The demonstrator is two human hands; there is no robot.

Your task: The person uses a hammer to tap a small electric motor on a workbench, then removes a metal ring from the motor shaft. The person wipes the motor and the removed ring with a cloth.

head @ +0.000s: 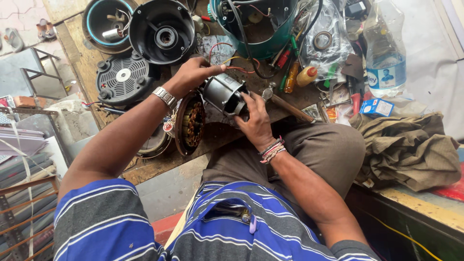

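Observation:
A grey metal motor body (223, 93) sits on the worn wooden workbench (159, 162) right in front of me. My left hand (192, 73), with a metal watch at the wrist, grips its far top side. My right hand (254, 121), with thread bracelets at the wrist, holds its near end. Red and yellow wires (238, 62) run from the motor toward a teal round housing (256, 26) at the back. A stator with copper windings (191, 124) leans just left of the motor.
A black round housing (162, 31), a grey vented cover (123, 77) and another round shell (104, 21) lie at back left. Screwdrivers, a small orange-capped bottle (305, 76), a plastic water bottle (385, 48) and folded olive cloth (411, 150) crowd the right.

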